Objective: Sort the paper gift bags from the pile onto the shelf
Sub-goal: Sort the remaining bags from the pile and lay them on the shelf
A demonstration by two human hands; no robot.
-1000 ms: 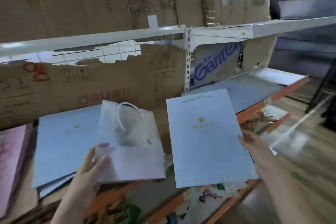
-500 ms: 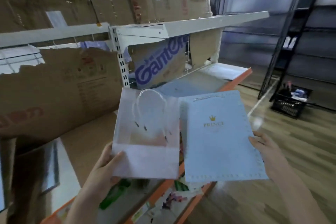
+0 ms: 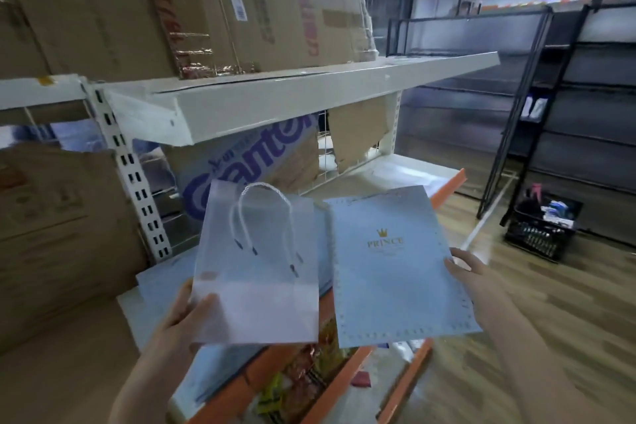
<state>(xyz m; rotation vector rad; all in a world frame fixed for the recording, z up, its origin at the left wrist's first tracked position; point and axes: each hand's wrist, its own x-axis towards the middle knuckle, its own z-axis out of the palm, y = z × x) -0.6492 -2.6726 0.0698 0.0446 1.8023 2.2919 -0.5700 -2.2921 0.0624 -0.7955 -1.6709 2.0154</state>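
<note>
Head view: translucent white paper bag (image 3: 256, 272) pinched by left hand (image 3: 186, 315), pale blue PRINCE paper bag (image 3: 395, 268) gripped by right hand (image 3: 476, 286); edge-only holds risk slipping.

Left hand (image 3: 179, 317) is gripping a frosted white bag (image 3: 256, 272) with rope handles, right hand (image 3: 476, 286) is holding a flat blue PRINCE bag (image 3: 392, 272) by its edge, both hovering in front of the white shelf (image 3: 309, 93) that's carrying flattened cardboard boxes (image 3: 206, 10).

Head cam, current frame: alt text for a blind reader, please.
A person holds two flat gift bags above an orange-edged shelf: the left hand grips a translucent white bag, the right hand a light blue bag marked PRINCE. Cardboard boxes fill the shelf above.
</note>
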